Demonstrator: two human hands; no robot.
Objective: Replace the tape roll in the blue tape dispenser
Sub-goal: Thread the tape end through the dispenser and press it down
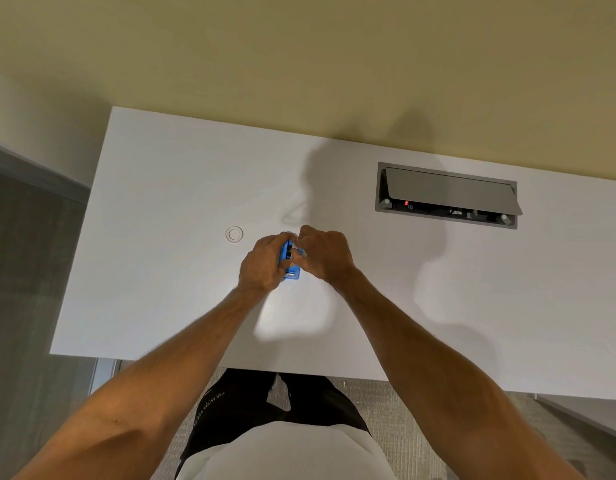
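Head view: the blue tape dispenser (290, 263) is held just above the white table (161, 271), mid-table. The left hand (263, 265) is clenched around its left side; the right hand (325, 252) has its fingers (297, 257) pinching at the top, on what I cannot tell. A clear tape roll (234, 234) lies just left. Risk: the small parts could slip loose, since both grips crowd one spot.

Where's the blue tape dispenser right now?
In the head view, the blue tape dispenser is held between the left hand and right hand above the white desk, just right of a clear tape roll.
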